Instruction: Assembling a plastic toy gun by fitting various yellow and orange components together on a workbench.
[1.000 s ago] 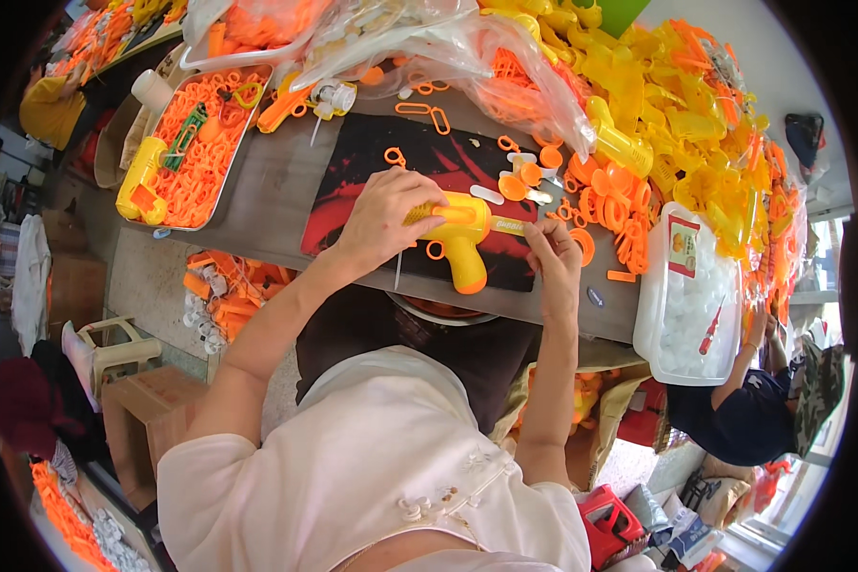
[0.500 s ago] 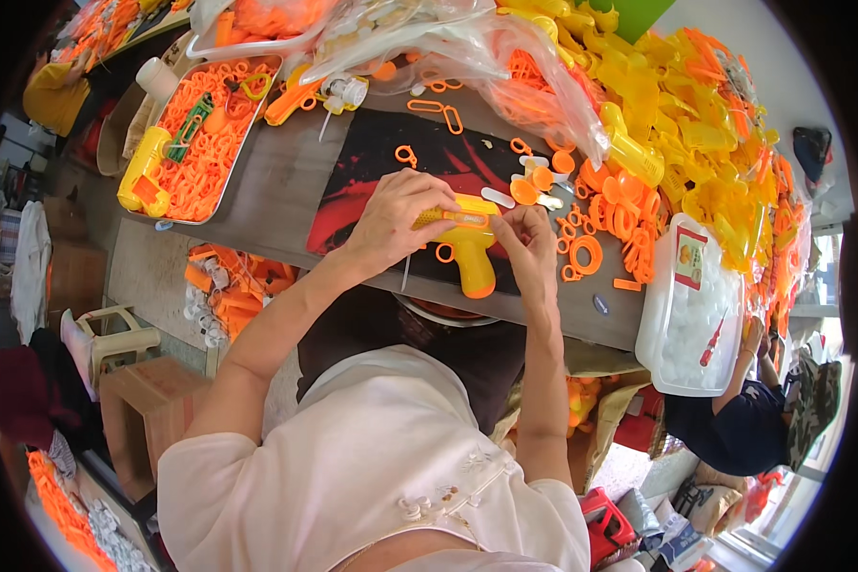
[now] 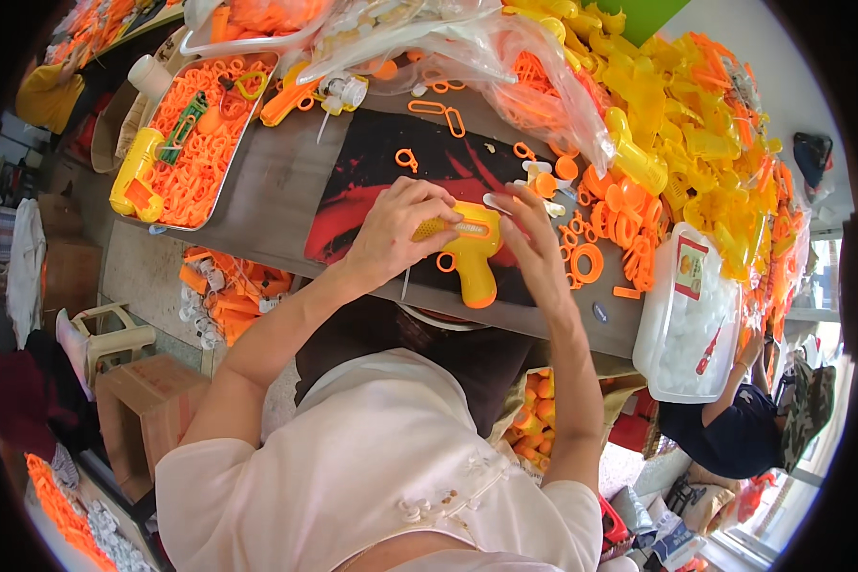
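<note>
My left hand (image 3: pixel 398 232) is closed around the rear or barrel end of a yellow toy gun (image 3: pixel 477 264), whose grip points down toward me and has an orange butt. An orange panel shows on its upper side. My right hand (image 3: pixel 534 240) is just right of the gun, apart from it, with its fingers spread over the small parts on the dark red-and-black mat (image 3: pixel 353 181). Beside its fingertips lie orange round caps (image 3: pixel 545 184) and pale oval pieces. A small orange ring (image 3: pixel 445 261) shows below the gun.
A metal tray (image 3: pixel 221 181) of orange rings stands at the left. Orange rings (image 3: pixel 587 263) and a heap of yellow shells (image 3: pixel 677 124) cover the right side. Clear plastic bags (image 3: pixel 419 48) lie at the back. A white tub (image 3: pixel 688 324) stands near another person (image 3: pixel 725 429) at right.
My right hand has left the gun and moved right, its fingers opening over the loose parts. The gun stays in my left hand, shifted slightly.
</note>
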The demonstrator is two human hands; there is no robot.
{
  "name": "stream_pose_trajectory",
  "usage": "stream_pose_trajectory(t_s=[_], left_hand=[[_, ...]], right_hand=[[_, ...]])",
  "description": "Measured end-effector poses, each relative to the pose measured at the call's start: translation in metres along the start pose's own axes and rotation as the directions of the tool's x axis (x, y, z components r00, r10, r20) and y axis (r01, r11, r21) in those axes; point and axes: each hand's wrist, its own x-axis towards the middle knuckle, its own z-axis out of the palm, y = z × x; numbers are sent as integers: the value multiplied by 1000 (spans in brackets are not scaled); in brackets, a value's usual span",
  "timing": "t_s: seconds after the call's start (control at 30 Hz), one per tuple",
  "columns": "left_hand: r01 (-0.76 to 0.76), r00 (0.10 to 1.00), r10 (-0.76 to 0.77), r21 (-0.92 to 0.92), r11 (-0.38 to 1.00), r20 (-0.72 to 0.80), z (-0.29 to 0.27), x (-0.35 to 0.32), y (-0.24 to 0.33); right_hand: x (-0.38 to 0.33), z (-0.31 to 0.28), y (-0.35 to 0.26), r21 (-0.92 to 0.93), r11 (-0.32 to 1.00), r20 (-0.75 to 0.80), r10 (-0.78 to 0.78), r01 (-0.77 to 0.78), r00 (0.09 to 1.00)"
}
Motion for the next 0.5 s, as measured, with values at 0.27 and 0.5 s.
stream_pose_trajectory(t_s=[0.27, 0.5], left_hand=[[-74, 997, 77, 95, 993, -25, -3, 2, 1], [-81, 993, 82, -22, 996, 85, -4, 1, 1]], right_hand=[[25, -10, 0, -175, 968, 311, 227, -179, 923], [-23, 25, 15, -409, 893, 53, -182, 188, 982]])
